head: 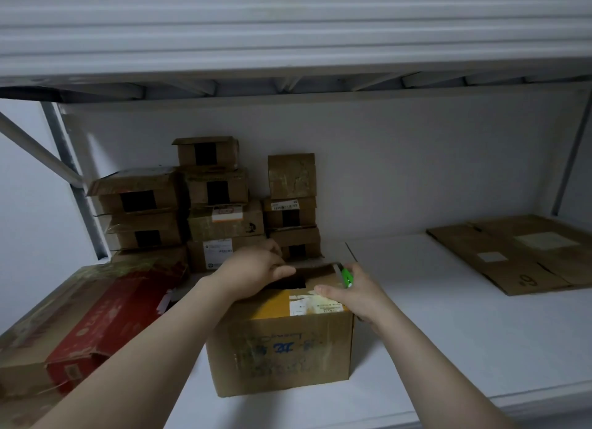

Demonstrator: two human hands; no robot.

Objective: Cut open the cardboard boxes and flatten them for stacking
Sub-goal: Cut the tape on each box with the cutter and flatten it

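Two hands atop the box (282, 355): left fingers (283, 271) clasp its top, right fingers (330, 291) grip the cutter (346, 276).

Item 1: a brown cardboard box (282, 351) stands upright at near centre on the white shelf. Blue print marks its near face. Its top carries a yellow patch, a white shipping label and a strip of black tape.

Item 2: a green box cutter (345, 276), gripped in the right hand (355, 295), sits at the far right corner of that box's top.

Item 3: small brown boxes (221, 188), closed with black tape, are stacked in columns at far left.

Item 4: a red-and-brown carton (96, 326) lies at near left, its near end torn.

Item 5: flattened cardboard (512, 255) lies flat at far right.
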